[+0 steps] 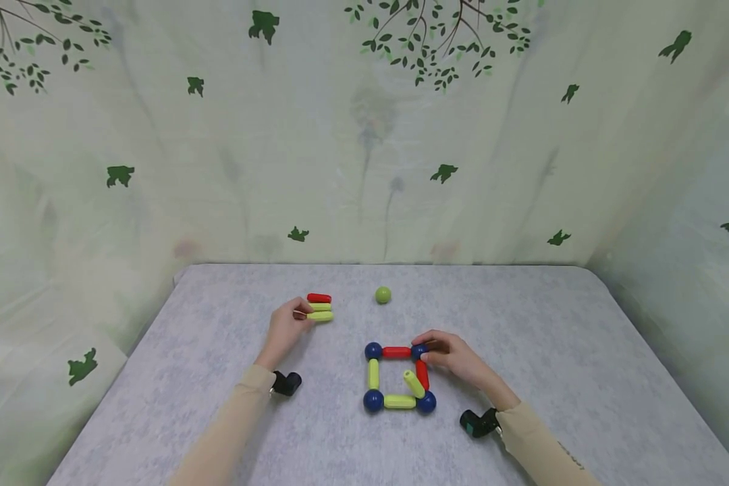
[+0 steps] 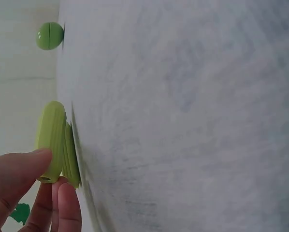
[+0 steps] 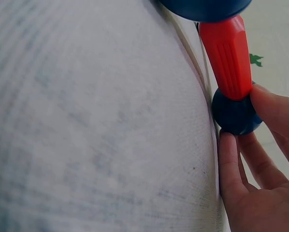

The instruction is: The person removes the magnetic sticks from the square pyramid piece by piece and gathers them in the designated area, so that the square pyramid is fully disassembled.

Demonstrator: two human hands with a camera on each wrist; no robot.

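The left hand [image 1: 288,331] pinches a yellow-green rod [image 1: 320,316] by its near end; in the left wrist view that rod [image 2: 52,137] is between thumb and fingers, with another yellow-green rod [image 2: 71,157] behind it. A red rod [image 1: 319,298] lies just beyond. At the back right corner of a square of rods and blue balls, the right hand [image 1: 455,358] grips a blue ball [image 1: 420,351]; the right wrist view shows its fingers around the ball [image 3: 236,113], joined to a red rod [image 3: 227,58]. One yellow-green rod [image 1: 413,383] slants up from the front right ball [image 1: 426,402].
A green ball [image 1: 383,295] sits on the grey table [image 1: 522,317] near its back edge, behind the square. A cloth backdrop with leaf prints [image 1: 316,135] stands behind the table and along its sides.
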